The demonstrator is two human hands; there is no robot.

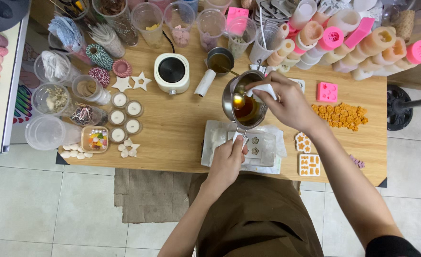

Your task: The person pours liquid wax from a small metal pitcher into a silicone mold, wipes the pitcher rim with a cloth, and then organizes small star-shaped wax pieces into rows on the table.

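Observation:
My left hand (228, 159) grips the handle of a small steel melting pot (245, 101) that holds amber liquid wax, held above a white silicone mould (258, 147) on a plastic sheet. My right hand (286, 102) pinches a folded white tissue (263, 90) against the pot's far rim. A second small pot (219, 61) with dark liquid stands behind it on the wooden table (182, 128).
A white electric hot plate (172, 72) sits mid-table. Small tin candles (125, 116), star shapes and plastic cups crowd the left. Pink and peach silicone moulds (344, 33) pile at the back right. Orange wax pieces (341, 115) and small filled moulds (309, 164) lie to the right.

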